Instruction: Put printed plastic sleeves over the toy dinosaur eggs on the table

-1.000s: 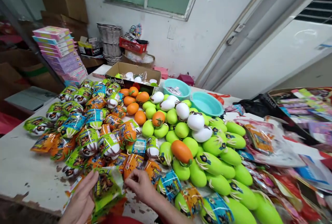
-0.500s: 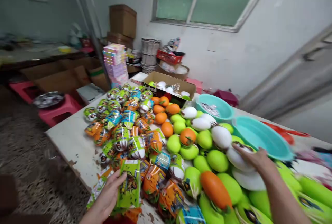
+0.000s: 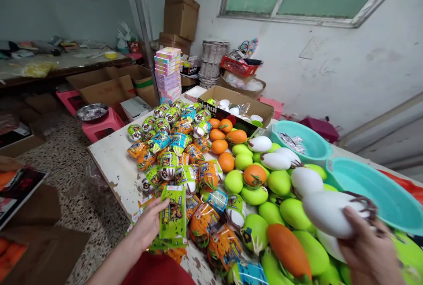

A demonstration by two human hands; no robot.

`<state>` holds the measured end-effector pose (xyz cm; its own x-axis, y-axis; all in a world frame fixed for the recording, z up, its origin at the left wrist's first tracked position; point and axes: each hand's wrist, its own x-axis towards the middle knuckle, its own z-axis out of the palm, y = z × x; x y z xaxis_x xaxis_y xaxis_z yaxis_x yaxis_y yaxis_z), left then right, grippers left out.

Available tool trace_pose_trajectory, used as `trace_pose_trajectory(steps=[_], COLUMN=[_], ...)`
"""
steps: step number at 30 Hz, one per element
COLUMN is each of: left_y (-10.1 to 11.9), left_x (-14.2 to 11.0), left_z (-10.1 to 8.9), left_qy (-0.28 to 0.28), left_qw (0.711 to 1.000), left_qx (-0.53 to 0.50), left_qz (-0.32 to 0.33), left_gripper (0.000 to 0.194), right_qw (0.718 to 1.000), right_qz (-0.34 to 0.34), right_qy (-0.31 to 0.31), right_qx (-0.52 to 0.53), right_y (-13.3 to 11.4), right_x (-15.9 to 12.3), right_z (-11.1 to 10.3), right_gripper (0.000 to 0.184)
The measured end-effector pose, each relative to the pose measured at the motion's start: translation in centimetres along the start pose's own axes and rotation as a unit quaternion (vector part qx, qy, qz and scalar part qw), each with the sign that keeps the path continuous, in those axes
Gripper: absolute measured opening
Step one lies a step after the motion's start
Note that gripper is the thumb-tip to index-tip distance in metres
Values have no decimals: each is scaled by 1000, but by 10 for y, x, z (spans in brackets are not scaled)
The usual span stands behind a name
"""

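My left hand [image 3: 147,227] pinches a flat green printed packet [image 3: 173,214] near the front edge of the table. More packets lie under it. In my right hand [image 3: 370,249] is a white egg-shaped toy [image 3: 325,212] with brown root-like strands at one end; my fingers close around that end. The toy is raised over a heap of loose lime-green egg-shaped toys [image 3: 277,182], with white and orange ones among them. Left of the heap lie many wrapped toys [image 3: 168,166] in green, orange and blue printed film.
Two turquoise basins [image 3: 360,166] stand along the far right side; the smaller one holds small silvery packets [image 3: 291,141]. An open cardboard box [image 3: 254,100] with white and green pieces sits at the back. Beside it rises a stack of pastel boxes [image 3: 168,75]. Pink stools [image 3: 104,126] are on the floor.
My right hand has gripped the white egg-shaped toy and lifted it off the heap, toward me and to the right. My left hand keeps the green packet. The view has swung left.
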<state>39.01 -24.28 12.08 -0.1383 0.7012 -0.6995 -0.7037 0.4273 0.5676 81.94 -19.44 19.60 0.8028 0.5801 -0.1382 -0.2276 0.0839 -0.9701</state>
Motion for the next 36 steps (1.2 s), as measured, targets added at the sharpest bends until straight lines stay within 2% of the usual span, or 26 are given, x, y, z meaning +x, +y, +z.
trace_pose_trajectory(steps=[2, 5, 6, 8, 10, 12, 16, 20, 23, 27, 30, 33, 36], left_y=[-7, -16, -17, -14, -5, 8, 36, 53, 58, 62, 67, 70, 69], left_x=[-9, -26, -30, -32, -28, -19, -7, -8, -12, -10, -5, -3, -6], left_z=[17, 43, 49, 53, 47, 34, 9, 3, 4, 3, 3, 4, 5], left_qy=[-36, -158, -182, -191, -181, -171, -170, -213, -221, -217, -205, -184, -201], left_qw=[999, 984, 979, 977, 981, 984, 977, 954, 943, 930, 923, 913, 893], left_qx=[-11, -31, -39, -42, -24, 12, 114, 201, 247, 295, 324, 361, 402], left_qz=[-32, -82, -88, -82, -69, -54, -53, -57, -37, -16, 26, 38, 29], left_gripper=[20, 16, 15, 12, 13, 16, 23, 30, 32, 35, 36, 34, 30], right_qw=[995, 963, 956, 947, 937, 911, 814, 725, 679, 644, 634, 639, 668], right_qz=[76, 200, 223, 240, 253, 298, 424, 479, 489, 456, 427, 387, 355], right_qy=[-52, -153, -162, -173, -196, -254, -393, -494, -544, -611, -638, -652, -642], right_qx=[48, 92, 104, 125, 139, 129, 53, -34, -57, -66, -94, -133, -124], right_y=[30, 80, 94, 113, 120, 119, 114, 122, 131, 137, 137, 134, 129], right_x=[-55, -136, -158, -192, -210, -215, -201, -187, -185, -194, -202, -212, -224], right_z=[22, 61, 71, 85, 87, 80, 68, 69, 74, 82, 86, 90, 93], right_gripper=[56, 60, 63, 65, 62, 53, 42, 42, 40, 59, 67, 73, 67])
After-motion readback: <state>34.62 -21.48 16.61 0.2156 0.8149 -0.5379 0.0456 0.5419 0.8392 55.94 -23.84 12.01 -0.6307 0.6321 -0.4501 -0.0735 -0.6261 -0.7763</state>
